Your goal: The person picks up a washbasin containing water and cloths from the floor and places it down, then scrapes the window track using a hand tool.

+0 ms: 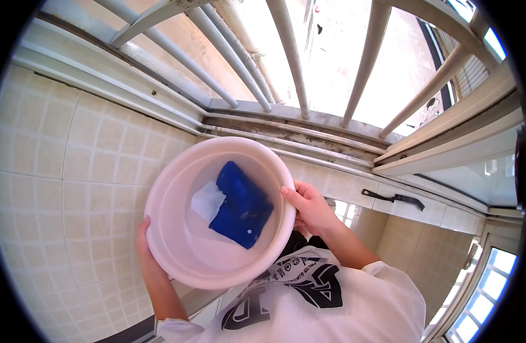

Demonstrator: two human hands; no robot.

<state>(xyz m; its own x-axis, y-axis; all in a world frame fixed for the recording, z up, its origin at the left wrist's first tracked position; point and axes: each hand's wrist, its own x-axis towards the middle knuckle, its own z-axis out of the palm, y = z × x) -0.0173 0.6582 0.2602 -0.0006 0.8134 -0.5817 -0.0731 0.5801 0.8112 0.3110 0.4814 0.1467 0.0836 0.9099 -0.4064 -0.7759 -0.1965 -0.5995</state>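
Note:
A pale pink plastic basin [177,260] is held up in front of my body, its open top facing me. My left hand [144,243] grips the rim at the left side; most of its fingers are hidden behind the wall. On the opposite side my right hand [310,207] holds the rim, thumb on top and fingers underneath. Inside the basin lies a folded dark blue cloth [240,200] with small pale spots. Beside it, partly touching, is a white cloth or paper piece [207,202].
A window with pale metal bars [291,63] runs along the top, above its sliding track [297,137]. On the tiled sill to the right rests a black-handled brush or scraper [393,198]. Tiled wall [97,217] stands at left, and a window pane [486,283] shows at lower right.

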